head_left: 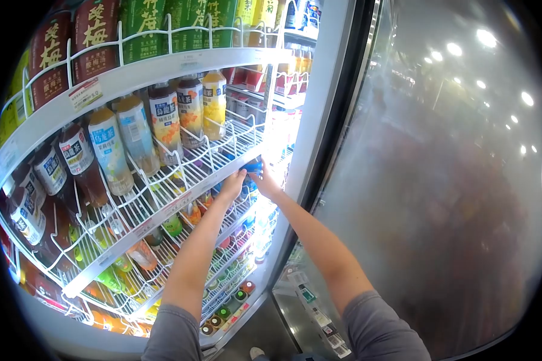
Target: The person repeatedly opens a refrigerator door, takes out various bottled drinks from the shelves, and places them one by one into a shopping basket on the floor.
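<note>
Both arms reach into a lit drinks cooler. My left hand is at the front edge of the wire shelf, its fingers close to a small blue item. My right hand is beside it at the shelf's right end, fingers bent against the same blue item. What the blue item is cannot be made out. Above and left of my hands stand a yellow-labelled bottle, an orange-labelled tea bottle and a light blue-labelled bottle.
Red cartons and green cartons fill the upper shelf. Lower shelves hold more bottles. A fogged glass door stands on the right, past the cooler frame. Part of a shoe shows at the bottom.
</note>
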Available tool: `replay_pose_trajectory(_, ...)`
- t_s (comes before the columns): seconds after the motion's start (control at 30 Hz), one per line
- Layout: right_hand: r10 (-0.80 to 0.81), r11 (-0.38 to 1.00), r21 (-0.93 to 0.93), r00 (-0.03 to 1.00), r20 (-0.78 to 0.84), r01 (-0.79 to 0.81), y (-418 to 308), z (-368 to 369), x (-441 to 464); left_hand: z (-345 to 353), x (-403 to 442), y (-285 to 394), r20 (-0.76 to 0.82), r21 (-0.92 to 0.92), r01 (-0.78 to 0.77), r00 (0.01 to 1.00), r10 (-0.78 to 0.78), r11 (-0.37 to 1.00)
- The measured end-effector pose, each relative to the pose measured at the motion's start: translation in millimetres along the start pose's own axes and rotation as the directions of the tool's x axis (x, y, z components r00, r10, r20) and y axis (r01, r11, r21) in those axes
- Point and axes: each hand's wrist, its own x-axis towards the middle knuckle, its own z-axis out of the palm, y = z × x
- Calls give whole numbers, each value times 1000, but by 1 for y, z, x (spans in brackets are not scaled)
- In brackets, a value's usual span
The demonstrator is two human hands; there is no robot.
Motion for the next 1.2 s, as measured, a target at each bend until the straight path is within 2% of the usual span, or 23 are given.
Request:
replay_pose_trajectory(0.07, 89, 954, 286, 996, 13, -90, 28, 15, 7, 2, -3, -5, -30, 44, -76, 997, 77, 996)
replay_pose_trajectory(0.1, 88, 955, 284, 996, 15, -89, 24, 11, 2, 3, -9, 2, -32, 42, -76, 997, 77, 996)
replay_pose_trajectory(0.17, 28, 906, 417, 993, 115, -74, 3, -5, -11, 3, -24, 27, 7, 232, -186, 982, 190, 955)
replay_pose_trajectory(0.2, 27, 906, 418, 993, 113, -72, 0, -5, -17, 3, -26, 25, 8, 233, -188, 982, 191, 954)
replay_pose_trajectory(0.27, -34, 972, 228, 996, -88, 53, -7, -6, -30, 6, -30, 24, 47, 70, -220, 975, 217, 973)
replay_pose_trajectory(0.3, -88, 964, 242, 990, -112, 113, 9, 1, -32, 5, -36, 27, 58, 113, -231, 972, 226, 966)
replay_pose_trajectory(0.33, -97, 963, 241, 988, -120, 124, 2, -3, -41, 6, -42, 32, 61, 115, -242, 970, 236, 963)
replay_pose_trajectory(0.4, -64, 929, 356, 990, -123, 104, -5, -15, -59, 10, -57, 42, 97, 392, -390, 918, 384, 833)
replay_pose_trajectory(0.43, -70, 930, 351, 990, -124, 110, -7, -17, -63, 15, -66, 53, 77, 319, -383, 922, 379, 867)
replay_pose_trajectory(0.5, -17, 877, 476, 993, -116, 71, -8, -21, -72, 19, -67, 54, 89, 296, -380, 924, 371, 876)
replay_pose_trajectory(0.63, -58, 858, 500, 989, -133, 118, -3, -19, -81, 20, -78, 53, 91, 289, -362, 932, 351, 886)
replay_pose_trajectory(0.73, -37, 872, 479, 988, -149, 105, -9, -20, -82, 19, -79, 59, 74, 323, -356, 933, 351, 877)
replay_pose_trajectory(0.8, -65, 912, 391, 985, -162, 124, -13, -22, -75, 20, -75, 59, 33, 324, -397, 912, 409, 859)
replay_pose_trajectory(0.93, -50, 941, 329, 994, -95, 79, -12, -32, -65, 24, -74, 65, -6, 244, -312, 946, 323, 918)
replay_pose_trajectory(1.0, -147, 893, 400, 974, -173, 206, -9, -35, -72, 32, -80, 66, -6, 246, -363, 927, 376, 899)
replay_pose_trajectory(1.03, -141, 895, 399, 975, -173, 200, -9, -37, -76, 37, -85, 68, -4, 245, -413, 904, 427, 877)
replay_pose_trajectory(1.1, -183, 895, 356, 948, -260, 271, -9, -41, -89, 43, -94, 76, 4, 224, -402, 912, 411, 888)
replay_pose_trajectory(1.2, -111, 921, 346, 971, -210, 180, -34, -65, -108, 51, -102, 83, 11, 214, -433, 897, 441, 876)
